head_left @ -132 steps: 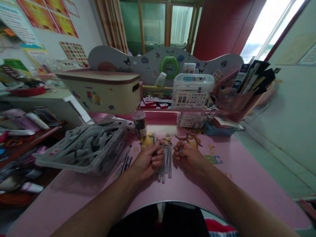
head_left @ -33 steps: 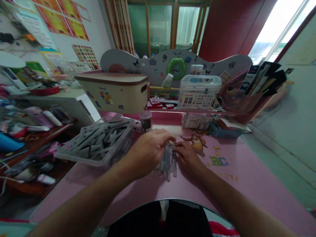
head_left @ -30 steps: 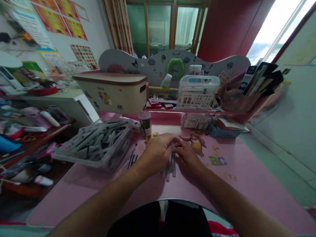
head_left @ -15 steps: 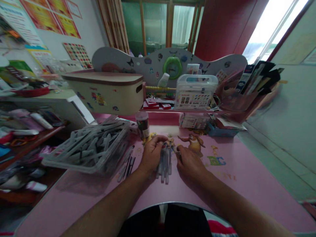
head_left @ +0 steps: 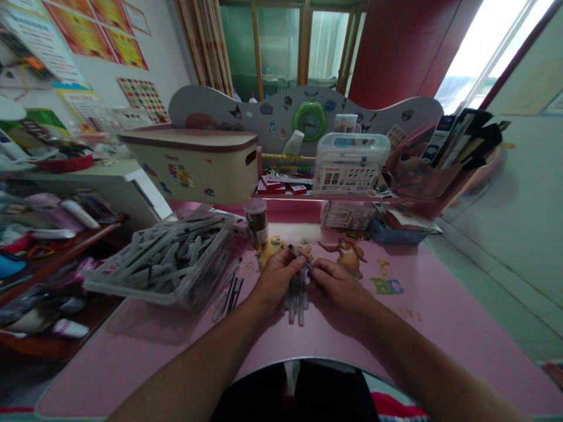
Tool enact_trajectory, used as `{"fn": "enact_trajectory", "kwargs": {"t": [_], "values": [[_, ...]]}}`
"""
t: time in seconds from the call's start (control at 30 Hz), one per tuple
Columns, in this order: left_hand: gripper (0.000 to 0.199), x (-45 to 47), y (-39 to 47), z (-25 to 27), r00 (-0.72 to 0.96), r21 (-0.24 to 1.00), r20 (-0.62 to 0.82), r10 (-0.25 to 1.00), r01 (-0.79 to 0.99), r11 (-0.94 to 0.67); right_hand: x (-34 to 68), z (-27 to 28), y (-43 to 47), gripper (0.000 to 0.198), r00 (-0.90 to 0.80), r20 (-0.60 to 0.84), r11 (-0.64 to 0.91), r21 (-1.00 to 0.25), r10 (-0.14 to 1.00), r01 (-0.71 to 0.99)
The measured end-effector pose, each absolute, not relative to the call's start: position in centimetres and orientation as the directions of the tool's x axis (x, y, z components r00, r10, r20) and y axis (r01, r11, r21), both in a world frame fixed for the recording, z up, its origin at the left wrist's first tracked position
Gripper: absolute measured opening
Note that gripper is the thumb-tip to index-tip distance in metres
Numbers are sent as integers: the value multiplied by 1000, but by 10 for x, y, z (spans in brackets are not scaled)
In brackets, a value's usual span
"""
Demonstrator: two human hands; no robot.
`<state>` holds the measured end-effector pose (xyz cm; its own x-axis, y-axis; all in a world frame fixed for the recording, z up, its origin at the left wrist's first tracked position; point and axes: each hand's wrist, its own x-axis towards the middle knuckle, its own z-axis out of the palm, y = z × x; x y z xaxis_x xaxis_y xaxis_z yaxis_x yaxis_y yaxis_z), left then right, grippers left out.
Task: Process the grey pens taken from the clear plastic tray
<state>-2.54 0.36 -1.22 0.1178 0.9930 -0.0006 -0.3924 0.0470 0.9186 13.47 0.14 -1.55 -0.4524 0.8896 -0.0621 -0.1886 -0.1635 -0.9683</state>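
Observation:
Between my two hands is a slim pen [head_left: 294, 251] with a dark end, tilted over the pink desk. My left hand [head_left: 278, 274] pinches it near the dark end, and my right hand [head_left: 331, 280] grips the other end with closed fingers. Beneath them, several translucent grey pens [head_left: 298, 299] lie side by side, partly hidden by the hands. To the left of my left hand lie a few black and clear pens [head_left: 233, 295]. Beside those stands a clear plastic box [head_left: 132, 293] heaped with more pens.
A clear cup [head_left: 256, 221] stands behind my left hand. On the desk shelf are a cream lidded bin [head_left: 193, 170], a transparent marker case [head_left: 350, 167] and a green clock [head_left: 309, 122]. A blue box [head_left: 398, 231] sits at the back right of the pink desk [head_left: 440, 351].
My hands have come together above the row of pens, and a pen is now held between them. The view has shifted slightly.

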Motion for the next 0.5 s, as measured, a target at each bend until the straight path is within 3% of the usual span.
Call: {"fn": "enact_trajectory", "kwargs": {"t": [0.13,0.27,0.5], "values": [[31,-27,6,-10,94,881,-41,995,-465,80,139,-17,2,29,-598,-169,-413,-860,784,-299],[39,-28,6,-8,195,867,-62,979,-476,149,148,-12,7,29,-704,-278,-578,-784,653,-226],[28,-28,5,-6,162,879,-15,987,-469,90,133,-8,-4,38,-584,-245,-518,-775,774,-362]]}}
